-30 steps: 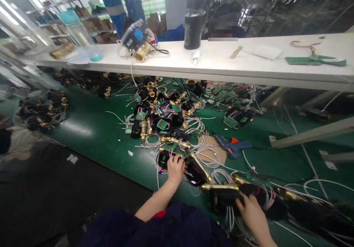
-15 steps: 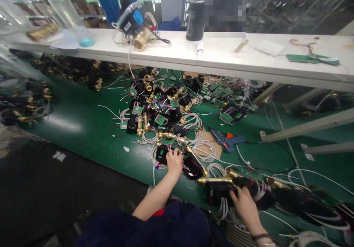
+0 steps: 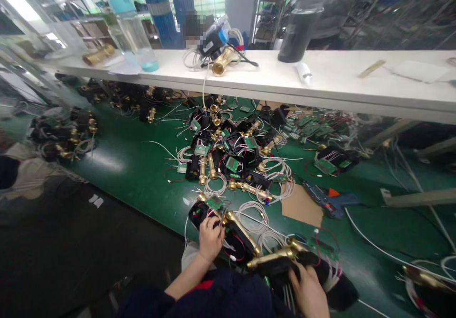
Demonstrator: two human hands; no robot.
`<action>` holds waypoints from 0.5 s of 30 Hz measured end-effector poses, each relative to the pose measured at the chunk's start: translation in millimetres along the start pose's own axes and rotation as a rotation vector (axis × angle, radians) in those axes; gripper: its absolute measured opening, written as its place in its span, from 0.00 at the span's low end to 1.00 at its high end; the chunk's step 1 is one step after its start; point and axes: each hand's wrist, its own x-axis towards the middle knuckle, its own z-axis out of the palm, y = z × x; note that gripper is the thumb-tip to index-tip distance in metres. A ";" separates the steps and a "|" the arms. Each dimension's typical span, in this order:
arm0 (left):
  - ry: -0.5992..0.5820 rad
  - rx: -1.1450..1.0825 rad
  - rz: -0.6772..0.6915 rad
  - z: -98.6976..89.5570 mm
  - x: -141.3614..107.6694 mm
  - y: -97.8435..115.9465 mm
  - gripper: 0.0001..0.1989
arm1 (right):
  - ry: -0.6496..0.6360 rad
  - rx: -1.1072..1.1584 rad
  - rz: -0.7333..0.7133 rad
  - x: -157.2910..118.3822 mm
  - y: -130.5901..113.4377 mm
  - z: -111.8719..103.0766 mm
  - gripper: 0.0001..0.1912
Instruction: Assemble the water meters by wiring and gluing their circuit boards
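My left hand [image 3: 211, 238] is closed on the edge of a black meter housing [image 3: 198, 215], which has a green circuit board [image 3: 214, 202] and thin wires at its top. Beside it lies a second meter, its brass pipe [image 3: 242, 234] slanting and its open black body holding red and white wires. My right hand [image 3: 309, 287] has its fingers curled over another black housing with a brass pipe [image 3: 270, 257]; its fingertips are partly hidden. Just right of that hand rests a further black meter body [image 3: 340, 287] with pale wires. The meters sit side by side along the near bench edge.
A heap of meters [image 3: 231, 163] with coiled cables covers the bench [image 3: 121, 161] ahead. A blue glue gun [image 3: 333, 201] lies beside cardboard [image 3: 301, 206]. Loose circuit boards [image 3: 317, 126] are piled behind. A white shelf [image 3: 263, 78] crosses above, carrying bottles and one meter.
My view has swung left. Both hands and the row of meters have shifted left and nearer along the bench, away from the heap. Each hand keeps its hold.
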 end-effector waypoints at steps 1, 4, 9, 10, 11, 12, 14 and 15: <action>0.019 -0.006 0.010 -5.6 -1.8 -13.0 0.09 | 0.016 0.016 -0.013 -0.1 -11.7 6.2 0.19; 0.050 -0.014 0.038 -23.8 -2.3 -61.9 0.09 | 0.053 0.032 -0.047 0.4 -59.7 26.3 0.18; 0.042 0.009 0.122 -54.6 21.2 -172.9 0.09 | 0.002 -0.004 0.030 6.8 -182.3 64.8 0.15; 0.043 0.019 0.140 -59.8 28.6 -196.4 0.09 | -0.008 0.001 0.051 9.8 -208.9 73.0 0.14; 0.049 0.028 0.157 -64.5 36.4 -219.5 0.09 | -0.015 0.008 0.069 13.4 -234.9 81.2 0.13; 0.058 0.036 0.174 -68.5 44.5 -242.1 0.09 | -0.026 0.013 0.086 17.6 -260.0 89.2 0.12; 0.081 0.048 0.202 -74.1 61.7 -285.4 0.08 | -0.050 0.028 0.115 27.8 -306.8 104.7 0.11; 0.094 0.053 0.214 -75.8 70.8 -306.1 0.08 | -0.062 0.038 0.128 33.5 -328.3 112.0 0.10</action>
